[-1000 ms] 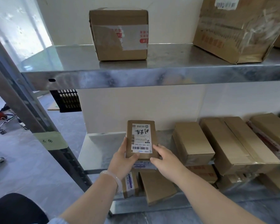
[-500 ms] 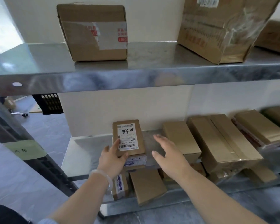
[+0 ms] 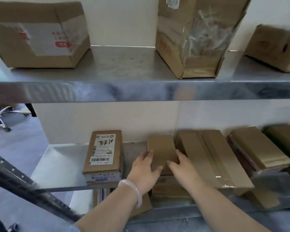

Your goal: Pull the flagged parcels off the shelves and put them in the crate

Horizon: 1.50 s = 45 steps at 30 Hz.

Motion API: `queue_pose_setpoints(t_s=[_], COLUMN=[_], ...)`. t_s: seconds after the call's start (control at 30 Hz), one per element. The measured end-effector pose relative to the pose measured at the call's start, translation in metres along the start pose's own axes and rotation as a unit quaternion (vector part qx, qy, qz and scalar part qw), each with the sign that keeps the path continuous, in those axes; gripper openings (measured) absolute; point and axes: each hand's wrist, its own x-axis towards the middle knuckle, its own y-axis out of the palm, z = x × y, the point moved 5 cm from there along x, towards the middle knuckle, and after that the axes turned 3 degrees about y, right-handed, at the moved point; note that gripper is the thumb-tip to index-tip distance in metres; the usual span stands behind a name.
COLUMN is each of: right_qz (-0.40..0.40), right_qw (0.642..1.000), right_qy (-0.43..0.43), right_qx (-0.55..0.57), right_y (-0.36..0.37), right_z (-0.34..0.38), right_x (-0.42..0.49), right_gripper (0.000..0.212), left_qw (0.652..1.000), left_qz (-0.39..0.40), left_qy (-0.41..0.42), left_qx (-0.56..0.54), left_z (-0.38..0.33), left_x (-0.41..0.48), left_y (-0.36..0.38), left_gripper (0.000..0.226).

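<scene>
Plain parcel (image 3: pixel 161 146) sits centre frame on the lower shelf (image 3: pixel 57 164), right of the labelled parcel (image 3: pixel 102 151). Left grip (image 3: pixel 144 171) and right grip (image 3: pixel 182 166) clamp its sides. Step: pick. Next: lift clear, carry to the crate, which is out of view.

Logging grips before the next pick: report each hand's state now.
Left hand: holding the small plain box at its left side.
Right hand: holding the same box at its right side.
</scene>
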Motion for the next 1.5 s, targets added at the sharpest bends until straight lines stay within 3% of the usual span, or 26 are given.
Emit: queue_pose_setpoints(t_s=[0.13,0.23,0.4,0.57,0.73,0.87,0.93,1.0,1.07,1.27,1.33,1.43,1.5], right_qz=[0.046,0.075,0.098,0.129,0.119,0.101,0.126,0.131,0.127,0.134,0.127,0.110,0.106], right_qw=[0.998,0.995,0.988,0.974,0.976,0.984,0.979,0.973,0.968,0.959,0.960,0.960,0.960], right_qy=[0.030,0.013,-0.021,-0.087,-0.138,-0.091,-0.088,-0.104,-0.115,-0.143,-0.164,-0.207,-0.226], right_qx=[0.043,0.057,0.119,0.166,0.120,0.114,0.138,0.159,0.183,0.205,0.190,0.151,0.130], right_y=[-0.005,-0.010,-0.018,-0.034,-0.048,-0.059,-0.058,-0.057,-0.054,-0.042,-0.038,-0.033,-0.030], right_z=[-0.010,-0.009,-0.002,0.009,0.015,0.006,0.005,0.007,0.008,0.014,0.018,0.021,0.023], right_x=[0.012,0.016,0.017,0.003,0.009,0.023,0.022,0.019,0.018,0.006,0.002,-0.002,-0.004], right_gripper=[0.061,0.049,0.049,0.043,0.040,0.062,0.048,0.026,0.020,0.038,0.041,0.042,0.043], left_qw=[0.997,0.993,0.984,0.978,0.959,0.948,0.944,0.941,0.944,0.963,0.958,0.962,0.966], left_qz=[-0.024,-0.054,-0.103,-0.130,-0.190,-0.195,-0.187,-0.181,-0.170,-0.229,-0.236,-0.207,-0.196], left_qy=[-0.065,-0.100,-0.143,-0.152,-0.143,-0.097,-0.077,-0.071,-0.068,-0.057,-0.066,-0.084,-0.103], left_qx=[-0.026,-0.030,-0.034,-0.058,-0.157,-0.233,-0.259,-0.278,-0.273,-0.132,-0.147,-0.154,-0.130], left_z=[-0.001,-0.007,-0.017,-0.035,-0.037,-0.041,-0.044,-0.047,-0.046,-0.035,-0.035,-0.031,-0.027], left_x=[0.011,0.012,0.013,0.011,0.003,0.000,-0.001,-0.001,0.001,0.000,-0.002,0.001,0.005], left_y=[0.010,0.013,0.009,0.005,-0.009,-0.019,-0.018,-0.017,-0.016,-0.032,-0.035,-0.030,-0.027], left_gripper=[0.072,0.076,0.080,0.087,0.090,0.092,0.092,0.082,0.067,0.028,0.045,0.115,0.127])
